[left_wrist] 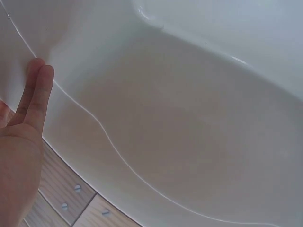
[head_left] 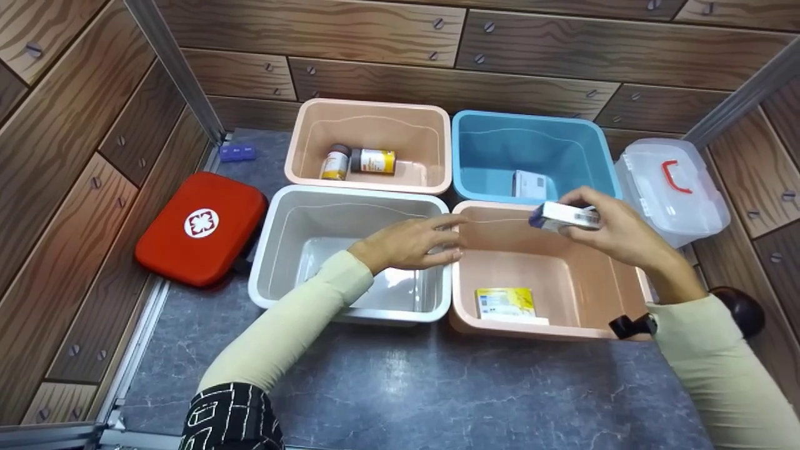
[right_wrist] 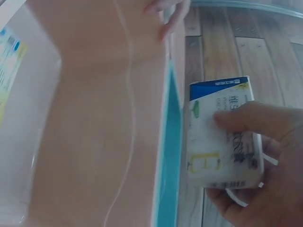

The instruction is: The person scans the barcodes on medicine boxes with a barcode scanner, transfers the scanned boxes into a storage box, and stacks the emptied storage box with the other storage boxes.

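Note:
My right hand (head_left: pixel 615 232) pinches a small white and blue medicine box (head_left: pixel 565 216) between thumb and fingers, above the front right peach bin (head_left: pixel 537 265). A large yellow "E" shows on that box in the right wrist view. Inside this bin lies a yellow and white box (head_left: pixel 507 302). My left hand (head_left: pixel 414 244) extends its fingers over the rim between the grey bin (head_left: pixel 337 203) and the peach one, holding nothing. Behind, the blue bin (head_left: pixel 512 144) has a white box (head_left: pixel 530 185) in it. Two dark-capped bottles (head_left: pixel 376 161) lie in the back left peach bin (head_left: pixel 375 125).
A red case (head_left: pixel 187 250) with a white emblem lies left of the bins, near a purple pill organizer (head_left: pixel 237 153). At the right stands a clear plastic box (head_left: pixel 678 209) with a red handle. Wood-patterned walls (head_left: pixel 375 78) enclose the dark marbled table (head_left: pixel 400 381).

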A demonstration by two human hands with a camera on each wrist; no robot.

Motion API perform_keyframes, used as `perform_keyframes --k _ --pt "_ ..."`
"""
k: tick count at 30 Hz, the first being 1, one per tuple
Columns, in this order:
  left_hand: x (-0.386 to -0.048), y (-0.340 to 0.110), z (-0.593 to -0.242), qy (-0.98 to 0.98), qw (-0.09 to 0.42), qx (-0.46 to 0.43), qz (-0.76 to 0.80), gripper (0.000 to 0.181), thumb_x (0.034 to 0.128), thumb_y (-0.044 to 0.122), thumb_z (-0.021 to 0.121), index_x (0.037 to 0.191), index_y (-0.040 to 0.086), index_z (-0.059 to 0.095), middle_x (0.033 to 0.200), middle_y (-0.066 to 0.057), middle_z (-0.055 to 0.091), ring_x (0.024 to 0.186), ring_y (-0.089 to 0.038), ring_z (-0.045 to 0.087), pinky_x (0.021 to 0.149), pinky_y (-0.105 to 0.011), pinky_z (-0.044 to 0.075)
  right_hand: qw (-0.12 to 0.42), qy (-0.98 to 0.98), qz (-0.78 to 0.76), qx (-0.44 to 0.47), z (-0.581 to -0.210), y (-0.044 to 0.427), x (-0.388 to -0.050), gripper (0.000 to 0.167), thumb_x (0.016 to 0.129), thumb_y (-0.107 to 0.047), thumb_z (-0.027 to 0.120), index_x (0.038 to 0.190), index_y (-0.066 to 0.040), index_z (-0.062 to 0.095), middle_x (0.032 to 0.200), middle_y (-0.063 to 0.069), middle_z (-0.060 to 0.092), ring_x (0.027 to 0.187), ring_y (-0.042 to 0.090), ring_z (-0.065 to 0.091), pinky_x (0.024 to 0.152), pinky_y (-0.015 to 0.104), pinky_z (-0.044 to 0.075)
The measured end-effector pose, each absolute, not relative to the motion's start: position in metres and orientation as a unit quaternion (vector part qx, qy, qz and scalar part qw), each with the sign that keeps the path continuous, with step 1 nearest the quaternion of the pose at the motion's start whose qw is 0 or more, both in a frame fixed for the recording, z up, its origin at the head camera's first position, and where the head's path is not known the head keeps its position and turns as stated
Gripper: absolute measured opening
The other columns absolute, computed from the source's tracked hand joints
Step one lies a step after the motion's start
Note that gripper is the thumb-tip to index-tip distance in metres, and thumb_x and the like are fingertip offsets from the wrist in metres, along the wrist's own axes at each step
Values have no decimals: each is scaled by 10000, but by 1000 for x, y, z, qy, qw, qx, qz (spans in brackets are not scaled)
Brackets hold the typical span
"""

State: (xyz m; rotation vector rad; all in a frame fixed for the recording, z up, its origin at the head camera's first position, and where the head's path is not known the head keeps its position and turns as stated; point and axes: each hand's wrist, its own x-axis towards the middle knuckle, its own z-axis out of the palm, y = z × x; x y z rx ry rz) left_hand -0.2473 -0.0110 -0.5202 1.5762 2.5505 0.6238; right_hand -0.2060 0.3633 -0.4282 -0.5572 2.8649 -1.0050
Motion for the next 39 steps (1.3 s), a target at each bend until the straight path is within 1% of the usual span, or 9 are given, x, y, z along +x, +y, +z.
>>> perform_keyframes --k 4,9,12,19,26,30,33,37,39 --pt "-247 -12 -520 833 44 513 202 406 1156 440 511 1437 210 693 1719 -96 431 1394 -303 641 1176 -480 524 -5 920 -344 -187 -423 359 -202 414 924 -53 864 1311 -96 725 1093 63 754 908 45 632 758 156 493" --pt "-248 -11 -519 834 50 511 202 417 1157 451 502 1435 207 695 1732 -98 413 1410 -313 632 1190 -478 516 -31 910 -352 -217 -422 360 -199 427 958 -44 826 1369 -129 741 1139 -83 668 960 53 606 775 140 482" --pt "-248 -11 -520 832 51 513 206 414 1158 443 503 1431 201 699 1731 -99 414 1421 -308 623 1195 -474 513 -34 903 -368 -219 -423 361 -197 429 978 -33 799 1392 -113 723 1160 -91 634 990 73 594 785 140 487" --pt "-248 -11 -521 829 40 517 207 407 1158 439 504 1416 195 704 1719 -114 431 1419 -315 624 1190 -480 517 -43 894 -403 -192 -422 362 -194 407 968 -11 803 1361 -69 714 1168 -80 661 992 88 626 781 132 516" --pt "-248 -11 -520 834 45 512 199 406 1158 452 495 1408 203 695 1734 -111 414 1414 -325 630 1167 -487 532 -61 879 -448 -153 -422 363 -192 546 930 32 830 1418 9 587 1129 -110 718 931 59 716 711 153 596" --pt "-247 -12 -519 836 50 509 197 411 1158 460 488 1410 207 693 1740 -109 409 1418 -329 627 1160 -498 534 -78 885 -434 -151 -425 365 -192 497 930 14 839 1389 -16 650 1094 -157 740 908 48 696 692 146 565" --pt "-247 -12 -519 836 53 509 197 414 1158 457 489 1424 210 688 1743 -108 404 1418 -330 627 1164 -498 531 -75 887 -426 -158 -427 367 -191 514 971 7 793 1461 -62 654 1126 -167 728 947 33 693 723 130 563" --pt "-247 -12 -519 837 54 508 198 410 1157 454 491 1424 212 688 1746 -103 400 1408 -329 635 1158 -499 537 -49 881 -442 -164 -427 368 -191 583 1069 -2 644 1626 -87 495 1211 -157 677 1069 -13 690 838 109 575" --pt "-247 -11 -520 837 54 507 197 410 1157 458 490 1424 217 687 1748 -97 397 1411 -324 633 1161 -497 536 -49 878 -449 -159 -427 370 -189 609 1089 0 597 1667 -86 427 1213 -146 659 1087 -24 684 848 107 573"
